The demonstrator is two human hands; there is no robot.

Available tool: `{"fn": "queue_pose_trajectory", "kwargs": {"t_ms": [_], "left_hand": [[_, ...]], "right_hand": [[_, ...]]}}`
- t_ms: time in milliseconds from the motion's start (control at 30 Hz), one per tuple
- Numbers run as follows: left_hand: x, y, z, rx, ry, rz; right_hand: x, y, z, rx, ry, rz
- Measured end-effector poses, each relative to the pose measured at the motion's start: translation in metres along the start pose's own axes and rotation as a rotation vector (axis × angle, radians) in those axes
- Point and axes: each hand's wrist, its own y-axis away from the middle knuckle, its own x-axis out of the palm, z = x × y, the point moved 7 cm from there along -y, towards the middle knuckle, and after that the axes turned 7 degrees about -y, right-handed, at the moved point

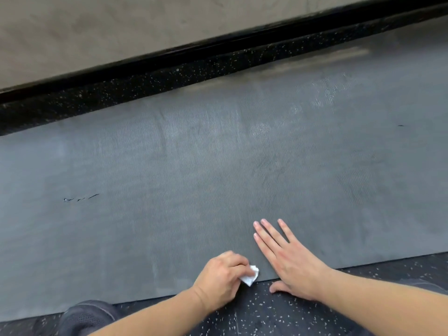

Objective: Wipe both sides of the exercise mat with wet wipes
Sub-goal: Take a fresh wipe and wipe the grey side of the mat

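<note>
The left hand (219,277) pinches a crumpled wet wipe (251,278) at the near edge of the mat (194,170); the right hand (288,260) lies flat and open, pinning the mat to the floor (266,311). Recommended: overlapping strokes outward, edge held firmly.

Ahead of my hands the grey exercise mat (194,170) lies flat and bare, open for sweeping. Beyond it only a speckled floor strip (169,76), then the wall (121,27) blocks.
</note>
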Motion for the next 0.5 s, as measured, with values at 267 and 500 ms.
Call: {"fn": "queue_pose_trajectory", "kwargs": {"t_ms": [267,500], "left_hand": [[-0.023,-0.017,0.016,-0.197,0.167,-0.205],[-0.167,-0.161,0.149,-0.750,0.385,-0.605]], "right_hand": [[-0.035,-0.004,-0.026,-0.101,-0.139,-0.159],[-0.116,-0.052,-0.205,0.615,-0.266,-0.101]]}}
